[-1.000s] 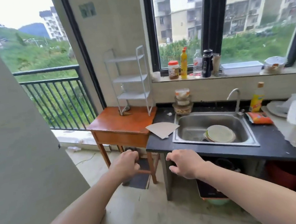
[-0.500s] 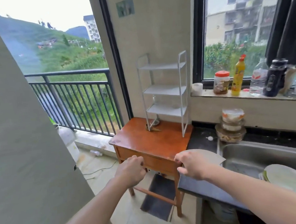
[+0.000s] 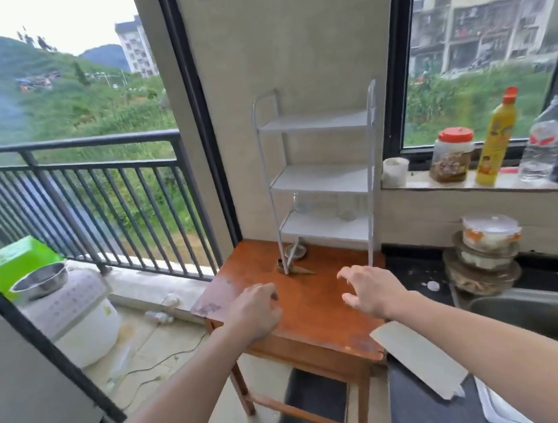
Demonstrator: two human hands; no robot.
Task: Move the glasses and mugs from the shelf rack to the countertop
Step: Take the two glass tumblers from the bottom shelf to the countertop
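Observation:
A white three-tier shelf rack (image 3: 322, 175) stands against the wall at the back of a small wooden table (image 3: 308, 308). Clear glasses show faintly on its lowest tier: one (image 3: 299, 204) at the left, another (image 3: 346, 209) near the middle. The upper two tiers look bare. My left hand (image 3: 255, 312) hovers over the table's front left with fingers curled and nothing in it. My right hand (image 3: 370, 291) is in front of the rack's right leg, fingers spread, holding nothing. The dark countertop (image 3: 415, 274) lies to the right of the table.
Stacked lidded bowls (image 3: 485, 251) sit on the counter by the sink (image 3: 540, 314). A jar (image 3: 452, 155), a yellow bottle (image 3: 497, 140) and a water bottle (image 3: 544, 142) line the sill. A pale board (image 3: 420, 355) overhangs the counter corner. Balcony railing (image 3: 90, 196) and a white tub (image 3: 71, 312) are left.
The view has closed in on the table and rack. Both hands have risen over the tabletop, and my right hand has opened its fingers near the rack.

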